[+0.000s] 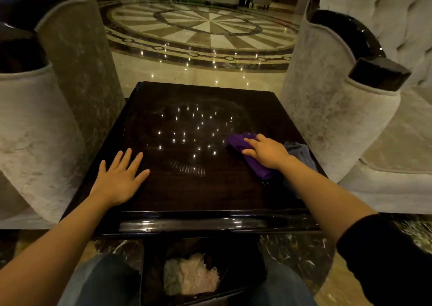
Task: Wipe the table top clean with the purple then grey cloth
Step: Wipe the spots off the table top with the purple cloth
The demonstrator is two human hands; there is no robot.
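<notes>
Marble flooring is gleaming beyond the dark table (pixel 187 188) I am sitting at, with two pale armchairs, one (pixel 58 118) on its left and one (pixel 339 118) on its right. I am pressing my right hand (pixel 268 152) flat, fingers loosely spread, onto the purple cloth (pixel 236 140), which is lying bunched on the table's right half. I am resting my left hand (pixel 119 177) open and empty, palm down, on the table's near left part, well apart from the right. The grey cloth (pixel 301 152) is waiting just behind my right wrist, near the table's right edge, touching or nearly touching the purple one; I cannot tell which. What worries me is that a wide sweep to the right could be dragging the grey cloth off that edge, since it is lying so close to it. Pressing a bunched cloth could also be leaving streaks on the glossy top, and my bare left palm may be marking it too. Counting: one table, two cloths, two hands, two armchairs, and one bin (pixel 191 277) below the table's near edge.
</notes>
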